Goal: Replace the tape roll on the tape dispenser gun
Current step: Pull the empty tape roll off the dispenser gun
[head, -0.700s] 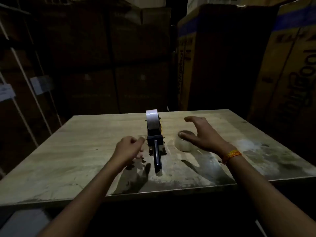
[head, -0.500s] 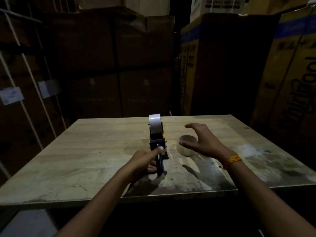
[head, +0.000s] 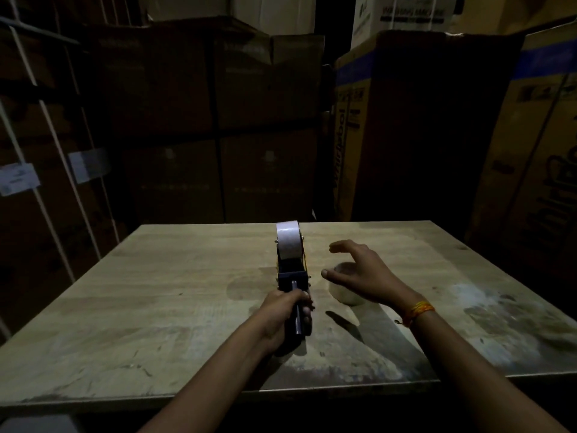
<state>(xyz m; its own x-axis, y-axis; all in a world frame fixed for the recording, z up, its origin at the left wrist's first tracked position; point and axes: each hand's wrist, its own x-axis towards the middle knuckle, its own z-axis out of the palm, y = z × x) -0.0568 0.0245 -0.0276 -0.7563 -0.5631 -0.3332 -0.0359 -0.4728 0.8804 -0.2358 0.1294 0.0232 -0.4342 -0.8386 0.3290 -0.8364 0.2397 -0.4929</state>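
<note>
Both hands are seen over the wooden table (head: 175, 276), and the tape dispenser gun (head: 292, 276) serves as the landmark for everything else. The gun's handle is gripped by the left hand (head: 282, 317), with the fingers curled round it at the near end of the tool. The right hand (head: 359, 276) is held to the right of the gun, fingers spread and slightly bent, with nothing grasped; it is poised above the loose tape roll (head: 345, 292), and whether the palm touches that roll cannot be told in the dim light.

The gun stands roughly at the middle of the table, its handle pointed toward the person and its head pointed away. A mounted tape roll (head: 288, 245) is seen on the far end of the gun, upright and pale, apparently seated on its spindle. The loose roll lies flat on the table just beside the gun, on its right, partly hidden under the right hand.

As for progress, the replacement is judged to be barely begun: a roll is mounted on the gun, a second roll is waiting beside it, and no tape is seen being pulled or threaded. Which of the two rolls is the new one cannot be settled from what is shown. If the mounted roll is the old one, its removal, the seating of the other roll and the threading of the tape end are all left to be done.

Stacked cardboard boxes (head: 218, 120) are seen behind the gun, beyond the far table edge.
</note>
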